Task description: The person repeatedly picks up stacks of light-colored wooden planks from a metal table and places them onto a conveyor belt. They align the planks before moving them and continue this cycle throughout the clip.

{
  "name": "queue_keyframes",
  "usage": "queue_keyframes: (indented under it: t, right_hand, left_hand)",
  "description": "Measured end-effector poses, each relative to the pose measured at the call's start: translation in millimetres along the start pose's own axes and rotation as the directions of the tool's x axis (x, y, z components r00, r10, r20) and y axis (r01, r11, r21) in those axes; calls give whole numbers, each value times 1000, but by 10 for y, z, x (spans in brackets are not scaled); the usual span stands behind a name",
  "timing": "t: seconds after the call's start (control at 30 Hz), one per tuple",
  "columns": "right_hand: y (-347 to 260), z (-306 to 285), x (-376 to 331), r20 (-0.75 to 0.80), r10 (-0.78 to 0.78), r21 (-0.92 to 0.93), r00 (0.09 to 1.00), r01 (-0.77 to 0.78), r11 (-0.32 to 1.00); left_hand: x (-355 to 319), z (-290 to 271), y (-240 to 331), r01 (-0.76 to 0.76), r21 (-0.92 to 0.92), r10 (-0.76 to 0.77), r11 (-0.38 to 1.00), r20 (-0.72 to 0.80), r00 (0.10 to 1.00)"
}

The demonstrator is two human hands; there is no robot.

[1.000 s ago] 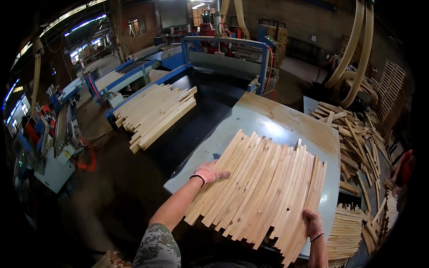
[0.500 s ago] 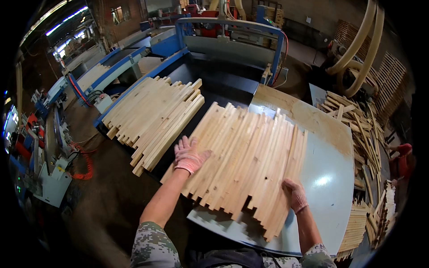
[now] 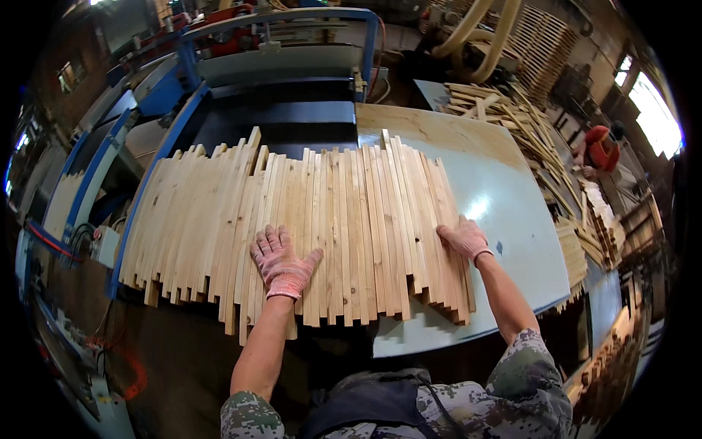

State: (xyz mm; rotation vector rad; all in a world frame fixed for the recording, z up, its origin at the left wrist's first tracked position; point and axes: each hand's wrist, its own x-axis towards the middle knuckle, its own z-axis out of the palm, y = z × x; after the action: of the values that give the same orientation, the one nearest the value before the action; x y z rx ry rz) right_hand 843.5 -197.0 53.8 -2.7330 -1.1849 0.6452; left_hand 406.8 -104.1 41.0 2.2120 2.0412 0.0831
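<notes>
Pale, raw wooden slats (image 3: pixel 322 219) lie side by side in a broad, uneven row in front of you, long thin strips with visible grain and a few dark knots, their near ends ragged and staggered. The right part of the row rests on a smooth grey tabletop (image 3: pixel 512 219) that catches a bright glare; the left part runs over onto the blue-framed machine bed (image 3: pixel 278 110). Your left hand (image 3: pixel 281 263), in a pinkish knit glove, lies flat on the slats near their near ends, fingers spread wide, gripping nothing. Your right hand (image 3: pixel 464 238), gloved the same, presses open-palmed against the right edge of the row, fingers together on the outermost strips. Your hands are well apart, the row's right half between them. Off to the right, a loose heap of offcut strips (image 3: pixel 526 124) lies criss-crossed, rough and tangled.
</notes>
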Motion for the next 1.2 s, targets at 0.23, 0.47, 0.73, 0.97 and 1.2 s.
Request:
queue_keyframes:
  t: [0.23,0.47,0.73,0.97,1.2]
  right_hand:
    - [-1155,675,-404,-319,-500,-159,805,475,865]
    - [-1995,828,-253,-219,-424,-145,879,401,905]
    - [-1855,737,-199,-277,-472,-135,837,453,881]
    - [-1308,656,-37,-369,-453,-149,812,430,891]
    - [-1156,590,13,-337,-478,-81,811,481,873]
  left_hand:
    - [39,-67,21,-102,-1,102,995,50,994]
    - [-56,287,725,-515,-133,523,847,31,852]
    - [-57,387,797,-555,-59,557,830,21,830]
    - [-83,410,830,-558,-71,559,827,-5,829]
    - [-70,216,353,-489,-267,495,830,-51,868]
